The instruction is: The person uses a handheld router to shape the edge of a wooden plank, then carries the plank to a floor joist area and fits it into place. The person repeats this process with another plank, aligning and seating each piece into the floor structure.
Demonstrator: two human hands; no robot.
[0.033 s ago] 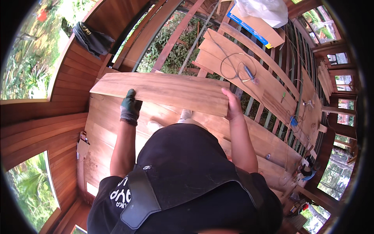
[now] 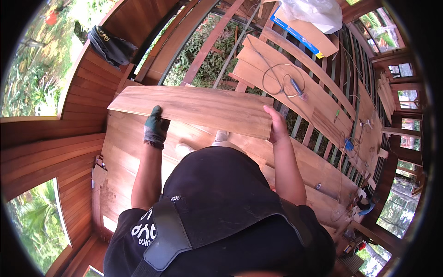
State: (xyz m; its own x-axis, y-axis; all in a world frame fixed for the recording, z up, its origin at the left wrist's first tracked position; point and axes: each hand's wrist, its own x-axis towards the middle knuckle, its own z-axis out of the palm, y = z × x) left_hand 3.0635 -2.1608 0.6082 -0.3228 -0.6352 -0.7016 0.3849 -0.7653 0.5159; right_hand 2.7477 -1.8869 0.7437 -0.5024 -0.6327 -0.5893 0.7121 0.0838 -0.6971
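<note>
Hardly changed from the earlier frame, the gloved left hand [image 2: 156,128] grasps the near edge of the wooden plank [image 2: 198,107], the bare right hand [image 2: 278,126] its right end, above the floorboards [image 2: 127,147].

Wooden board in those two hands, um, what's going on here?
A person in a black shirt is holding a wooden board crosswise in front of them. The gloved left hand grips its near edge, and the bare right hand grips its right end. Beyond the board, to the right, planks lie across open beams, with a looped cord on top.
</note>
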